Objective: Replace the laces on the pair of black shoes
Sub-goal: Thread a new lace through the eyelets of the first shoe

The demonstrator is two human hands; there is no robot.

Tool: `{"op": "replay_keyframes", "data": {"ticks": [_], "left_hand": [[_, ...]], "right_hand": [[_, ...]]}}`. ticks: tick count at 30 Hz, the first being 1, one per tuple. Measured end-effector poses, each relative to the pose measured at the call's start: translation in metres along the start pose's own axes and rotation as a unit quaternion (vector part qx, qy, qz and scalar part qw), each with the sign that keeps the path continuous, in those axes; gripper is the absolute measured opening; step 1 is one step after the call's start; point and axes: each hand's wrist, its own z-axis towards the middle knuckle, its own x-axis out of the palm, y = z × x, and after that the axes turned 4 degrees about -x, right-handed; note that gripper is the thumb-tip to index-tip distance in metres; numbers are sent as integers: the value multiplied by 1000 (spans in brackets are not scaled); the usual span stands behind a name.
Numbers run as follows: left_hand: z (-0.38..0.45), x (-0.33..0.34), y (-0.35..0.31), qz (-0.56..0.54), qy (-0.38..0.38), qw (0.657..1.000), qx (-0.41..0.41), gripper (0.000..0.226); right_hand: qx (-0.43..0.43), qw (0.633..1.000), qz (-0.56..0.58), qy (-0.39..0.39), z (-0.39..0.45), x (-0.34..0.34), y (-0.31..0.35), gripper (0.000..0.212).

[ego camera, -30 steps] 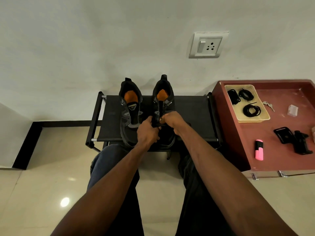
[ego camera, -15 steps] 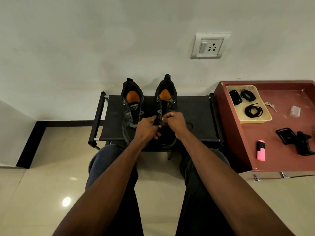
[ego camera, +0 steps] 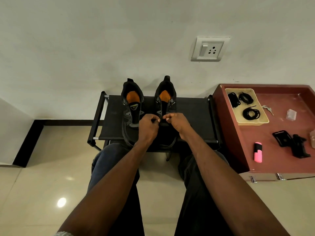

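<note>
Two black shoes with orange insoles stand side by side on a black bench (ego camera: 192, 113), heels toward the wall. The left shoe (ego camera: 132, 106) has no lace in its eyelets. Both hands work over the front of the right shoe (ego camera: 166, 101). My left hand (ego camera: 148, 127) has its fingers curled and pinches a black lace near the eyelets. My right hand (ego camera: 177, 124) pinches the lace's other side, a small gap apart. The lace itself is thin and mostly hidden by my fingers. Coiled black laces (ego camera: 251, 113) lie in a beige tray (ego camera: 259, 122) to the right.
A red-brown low table (ego camera: 276, 150) on the right carries the tray, keys (ego camera: 268, 109), a pink highlighter (ego camera: 257, 152), a black phone clamp (ego camera: 291, 143) and a small clear box (ego camera: 291, 114). A wall socket (ego camera: 210, 49) is above. My knees sit below the bench on a tiled floor.
My hands have drawn slightly apart and moved a little farther up the right shoe, still pinching the lace. The camera view has shifted slightly.
</note>
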Motion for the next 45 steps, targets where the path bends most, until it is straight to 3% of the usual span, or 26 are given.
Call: {"op": "replay_keyframes", "data": {"ticks": [4,9,13,18,21,23,25,26,27,29,31,33,36,38,42,44,45], "left_hand": [[0,1,-2,-23,-7,999,-23,11],[0,-21,-32,-221,-42,971,-87,9],[11,-61,-96,-338,-123,933,-13,12],[4,-104,-179,-472,-129,851,189,10],[1,-113,-189,-480,-174,836,202,8],[1,-106,-171,-401,-237,877,121,10],[1,-93,-135,-235,-310,921,30,39],[2,-85,-113,-134,-320,937,40,53],[3,-78,-94,-23,-281,957,73,63],[3,-61,-62,192,-90,969,124,70],[3,-46,-36,356,83,921,134,75],[3,-38,-19,448,141,872,137,62],[5,-43,-16,469,138,863,129,27],[8,-50,-15,448,135,875,128,18],[15,-58,-21,269,105,945,157,11],[15,-54,-25,304,134,931,151,22],[14,-50,-23,367,146,907,148,34]], "right_hand": [[-24,1000,-10,-6,-2,0,0,27],[-66,996,-67,-5,-1,2,-5,31],[-55,997,-46,18,-1,0,-5,38],[-53,996,-75,16,-1,3,-5,47],[-40,997,-69,16,-2,3,-3,49],[-37,996,-76,15,-2,3,-2,50],[-33,996,-86,20,-3,1,-3,51],[-32,995,-90,21,-1,1,-5,53],[-38,994,-99,21,0,2,-7,55],[-49,990,-132,14,19,3,-28,64],[-61,982,-180,6,15,4,-24,70],[-76,971,-227,13,-2,5,-8,63],[-82,965,-251,9,-6,2,-5,65],[-84,960,-267,1,-6,3,-5,68],[-102,950,-294,-7,-8,4,-6,70],[-105,950,-296,-11,-9,4,-7,70],[-105,950,-294,-12,-10,5,-6,69]]}}
